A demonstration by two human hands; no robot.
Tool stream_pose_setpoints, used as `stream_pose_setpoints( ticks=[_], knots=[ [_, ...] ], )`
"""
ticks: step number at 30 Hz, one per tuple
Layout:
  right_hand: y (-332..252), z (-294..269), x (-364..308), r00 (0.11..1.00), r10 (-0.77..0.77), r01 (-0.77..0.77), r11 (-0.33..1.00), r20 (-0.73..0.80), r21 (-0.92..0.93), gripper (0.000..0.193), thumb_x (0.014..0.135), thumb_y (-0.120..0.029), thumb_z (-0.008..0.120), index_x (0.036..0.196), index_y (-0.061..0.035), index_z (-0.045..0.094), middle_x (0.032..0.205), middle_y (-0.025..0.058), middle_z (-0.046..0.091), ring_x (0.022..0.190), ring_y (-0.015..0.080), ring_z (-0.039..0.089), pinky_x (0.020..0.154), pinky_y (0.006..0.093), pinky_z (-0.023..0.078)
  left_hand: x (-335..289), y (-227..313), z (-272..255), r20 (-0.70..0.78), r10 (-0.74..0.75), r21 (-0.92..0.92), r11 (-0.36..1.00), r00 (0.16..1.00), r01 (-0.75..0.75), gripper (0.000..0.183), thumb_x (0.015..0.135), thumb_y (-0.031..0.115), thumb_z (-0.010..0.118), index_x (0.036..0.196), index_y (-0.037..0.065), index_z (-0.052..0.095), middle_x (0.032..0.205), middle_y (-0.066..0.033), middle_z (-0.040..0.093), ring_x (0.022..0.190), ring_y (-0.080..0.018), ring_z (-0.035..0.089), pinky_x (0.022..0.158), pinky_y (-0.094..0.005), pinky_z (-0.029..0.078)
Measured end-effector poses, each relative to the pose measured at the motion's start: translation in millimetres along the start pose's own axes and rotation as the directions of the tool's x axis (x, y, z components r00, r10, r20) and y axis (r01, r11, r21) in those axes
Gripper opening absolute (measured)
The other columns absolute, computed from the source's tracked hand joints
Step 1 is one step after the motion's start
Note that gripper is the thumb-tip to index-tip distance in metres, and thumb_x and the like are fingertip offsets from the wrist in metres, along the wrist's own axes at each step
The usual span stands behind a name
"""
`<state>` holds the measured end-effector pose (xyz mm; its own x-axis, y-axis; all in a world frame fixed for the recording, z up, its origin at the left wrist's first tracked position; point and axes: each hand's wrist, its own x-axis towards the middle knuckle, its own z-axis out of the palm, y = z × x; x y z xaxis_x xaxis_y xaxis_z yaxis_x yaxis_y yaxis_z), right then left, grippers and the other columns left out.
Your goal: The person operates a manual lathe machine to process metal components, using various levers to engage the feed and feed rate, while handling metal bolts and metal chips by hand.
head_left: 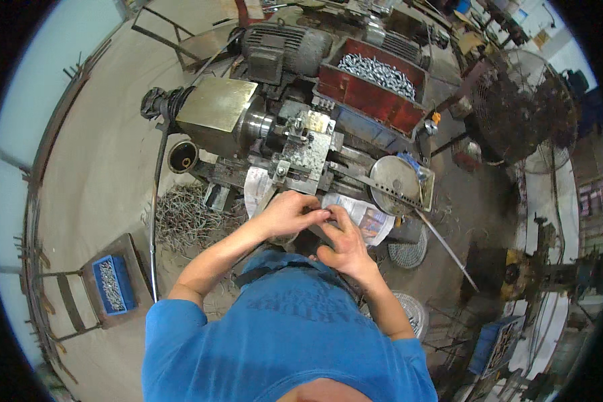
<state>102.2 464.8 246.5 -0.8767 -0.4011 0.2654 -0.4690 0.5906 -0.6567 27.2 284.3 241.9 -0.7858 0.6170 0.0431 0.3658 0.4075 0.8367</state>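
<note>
My left hand [290, 213] and my right hand [346, 242] come together in front of my waist, fingertips nearly touching. Both are closed in a pinch around something small and dark that I cannot make out. Just beyond them stands a small lathe-like machine [306, 155] with a metal tool slide and a shiny round chuck [258, 125]. Printed paper [368, 220] lies by my right hand, and another sheet [254, 187] sits beyond my left wrist. Right of the slide is a round metal disc [393, 181].
A red bin [365, 100] of shiny metal parts stands behind the machine, near a motor [291, 48]. Metal shavings [184, 214] heap on the floor at left. A blue crate [114, 285] of small parts sits lower left. A caged fan [524, 104] stands at right.
</note>
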Motion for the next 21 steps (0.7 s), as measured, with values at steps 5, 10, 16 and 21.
stream_pose_setpoints(
  ticks=[5, 10, 16, 21],
  knots=[
    [-15, 4, 19, 0.995, -0.006, 0.008, 1.000, 0.099, -0.022, 0.034, 0.059, -0.010, 0.057, 0.089, 0.0050, 0.057, 0.113, 0.0231, 0.044, 0.097, 0.0398, 0.051, 0.081, 0.0433, 0.045, -16, -7, -2, -0.047, 0.000, 0.016, 1.000, 0.999, 0.001, 0.032, 0.081, 0.035, 0.061, 0.081, 0.003, 0.065, 0.067, -0.0157, 0.061, 0.061, -0.0310, 0.060, 0.056, -0.0369, 0.045],
    [-21, 10, 35, 0.988, -0.034, 0.040, 0.998, 0.153, -0.041, 0.031, 0.058, -0.009, 0.058, 0.087, 0.0047, 0.058, 0.110, 0.0221, 0.045, 0.093, 0.0376, 0.051, 0.079, 0.0430, 0.045, -28, -14, -11, -0.083, -0.079, 0.102, 0.991, 0.993, 0.087, 0.031, 0.082, 0.034, 0.059, 0.081, 0.003, 0.066, 0.068, -0.0155, 0.062, 0.062, -0.0309, 0.060, 0.056, -0.0365, 0.045],
    [-19, 14, 54, 0.968, -0.226, 0.232, 0.972, 0.109, -0.045, 0.038, 0.055, -0.009, 0.058, 0.092, 0.0004, 0.062, 0.104, 0.0181, 0.053, 0.087, 0.0324, 0.055, 0.075, 0.0389, 0.047, -40, -18, -24, -0.107, -0.146, -0.199, 0.972, 0.983, 0.123, 0.037, 0.089, 0.034, 0.049, 0.080, 0.002, 0.064, 0.058, -0.0077, 0.059, 0.055, -0.0144, 0.056, 0.052, -0.0302, 0.042],
    [-18, 16, 72, 0.946, -0.305, 0.305, 0.952, 0.111, 0.014, 0.038, 0.054, -0.009, 0.058, 0.091, -0.0014, 0.064, 0.096, 0.0144, 0.059, 0.080, 0.0294, 0.057, 0.071, 0.0366, 0.048, -50, -21, -31, -0.130, -0.183, -0.342, 0.931, 0.974, 0.129, 0.039, 0.091, 0.035, 0.048, 0.077, 0.001, 0.062, 0.058, -0.0040, 0.058, 0.056, -0.0107, 0.054, 0.054, -0.0280, 0.042]
  ],
)
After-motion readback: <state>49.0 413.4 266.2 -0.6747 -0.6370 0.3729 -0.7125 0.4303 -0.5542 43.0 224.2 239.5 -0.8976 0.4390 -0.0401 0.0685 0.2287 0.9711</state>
